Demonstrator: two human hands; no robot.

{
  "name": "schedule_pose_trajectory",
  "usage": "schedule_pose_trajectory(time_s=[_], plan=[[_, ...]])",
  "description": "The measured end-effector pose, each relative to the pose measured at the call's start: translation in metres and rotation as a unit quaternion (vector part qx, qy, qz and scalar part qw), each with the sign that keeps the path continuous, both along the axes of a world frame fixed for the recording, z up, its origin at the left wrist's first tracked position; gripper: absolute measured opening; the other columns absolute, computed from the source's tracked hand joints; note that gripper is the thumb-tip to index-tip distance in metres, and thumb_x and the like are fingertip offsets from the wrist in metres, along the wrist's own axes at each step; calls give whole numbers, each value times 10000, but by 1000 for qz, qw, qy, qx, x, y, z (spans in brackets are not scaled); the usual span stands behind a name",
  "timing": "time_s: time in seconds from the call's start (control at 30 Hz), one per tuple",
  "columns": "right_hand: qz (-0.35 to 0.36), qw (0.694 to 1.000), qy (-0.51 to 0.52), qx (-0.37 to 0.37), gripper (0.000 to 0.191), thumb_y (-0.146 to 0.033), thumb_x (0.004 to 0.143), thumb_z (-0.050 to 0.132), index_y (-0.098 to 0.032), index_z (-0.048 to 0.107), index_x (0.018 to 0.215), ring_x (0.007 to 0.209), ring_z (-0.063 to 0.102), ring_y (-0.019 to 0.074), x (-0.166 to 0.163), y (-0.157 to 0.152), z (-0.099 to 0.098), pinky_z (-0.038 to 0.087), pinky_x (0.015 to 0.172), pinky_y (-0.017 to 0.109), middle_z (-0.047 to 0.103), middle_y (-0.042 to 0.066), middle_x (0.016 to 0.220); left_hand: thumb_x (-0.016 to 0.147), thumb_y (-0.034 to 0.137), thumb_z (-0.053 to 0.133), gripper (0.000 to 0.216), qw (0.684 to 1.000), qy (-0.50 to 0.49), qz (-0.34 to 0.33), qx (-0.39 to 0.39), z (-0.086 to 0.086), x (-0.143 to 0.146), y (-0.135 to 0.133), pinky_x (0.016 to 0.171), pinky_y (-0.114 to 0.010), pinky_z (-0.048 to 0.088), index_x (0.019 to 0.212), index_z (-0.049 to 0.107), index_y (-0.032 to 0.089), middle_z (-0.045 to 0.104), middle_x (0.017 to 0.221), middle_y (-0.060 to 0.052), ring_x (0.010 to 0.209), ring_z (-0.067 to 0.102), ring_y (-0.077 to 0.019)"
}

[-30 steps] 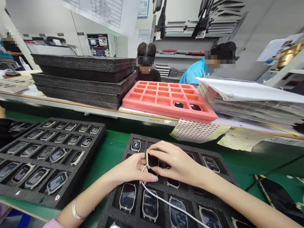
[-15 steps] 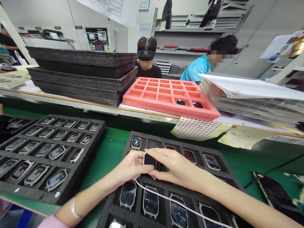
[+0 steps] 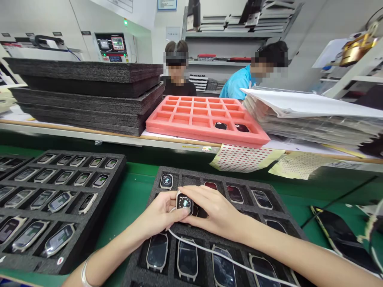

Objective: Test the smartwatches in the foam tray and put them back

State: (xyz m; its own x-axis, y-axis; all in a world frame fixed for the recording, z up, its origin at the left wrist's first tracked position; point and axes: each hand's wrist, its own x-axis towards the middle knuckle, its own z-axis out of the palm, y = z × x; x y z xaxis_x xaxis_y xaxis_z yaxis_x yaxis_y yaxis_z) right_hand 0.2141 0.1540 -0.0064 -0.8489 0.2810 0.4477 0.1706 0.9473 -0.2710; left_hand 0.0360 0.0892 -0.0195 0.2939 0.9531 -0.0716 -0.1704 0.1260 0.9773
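Note:
Between my two hands, above the black foam tray (image 3: 151, 207), is a smartwatch (image 3: 184, 202) without a strap, its screen lit with a dial. My left hand (image 3: 164, 213) is closed on its left side, thumb over the lower edge of the screen. From the right, my right hand (image 3: 217, 207) grips it, with fingers along the top and thumb side near the bottom. A white cable (image 3: 206, 250) runs from under my left hand to the lower right; its end is hidden. Another lit smartwatch (image 3: 166, 181) lies in the tray's far left slot. Several dark-screened watches (image 3: 187, 259) fill slots nearer me.
Left stands a second foam tray (image 3: 115, 175) of several watches. On the shelf ahead are stacked black foam trays (image 3: 86, 95), a pink foam tray (image 3: 203, 137) with two dark pieces, and piled papers (image 3: 314, 115). A black phone-like object (image 3: 341, 233) lies right. Two people work beyond.
The held watch's screen has gone from black to a lit dial. Both hands keep their grip. The view has shifted slightly, so the surroundings appear moved left.

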Motion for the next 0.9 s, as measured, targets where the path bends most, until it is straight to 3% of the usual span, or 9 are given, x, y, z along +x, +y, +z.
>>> schedule_pose_trajectory(time_s=[0.37, 0.67, 0.9], plan=[[-6, 999, -2, -53, 425, -317, 809, 717, -155, 514, 1146, 925, 608, 210, -2, -1, 4, 453, 818, 350, 658, 55, 1055, 774, 347, 695, 302, 1000, 6, -14, -2, 0, -1, -1, 413, -169, 228, 972, 642, 126, 438, 609, 54, 464, 301, -38], [-28, 999, -23, 5, 375, -394, 858, 627, -113, 568, 1100, 909, 582, 243, -2, -1, 5, 493, 767, 360, 590, 125, 994, 792, 316, 674, 250, 1000, 7, -27, -10, -2, -3, -1, 525, -186, 322, 947, 608, 131, 487, 683, 36, 527, 360, -59], [-26, 999, -33, 9, 340, -382, 860, 613, -117, 574, 1069, 863, 566, 234, -2, -1, 6, 502, 738, 359, 583, 115, 952, 782, 358, 679, 267, 998, 48, -21, -28, 1, -3, -2, 456, -190, 263, 914, 608, 137, 427, 592, 70, 452, 300, -45]])
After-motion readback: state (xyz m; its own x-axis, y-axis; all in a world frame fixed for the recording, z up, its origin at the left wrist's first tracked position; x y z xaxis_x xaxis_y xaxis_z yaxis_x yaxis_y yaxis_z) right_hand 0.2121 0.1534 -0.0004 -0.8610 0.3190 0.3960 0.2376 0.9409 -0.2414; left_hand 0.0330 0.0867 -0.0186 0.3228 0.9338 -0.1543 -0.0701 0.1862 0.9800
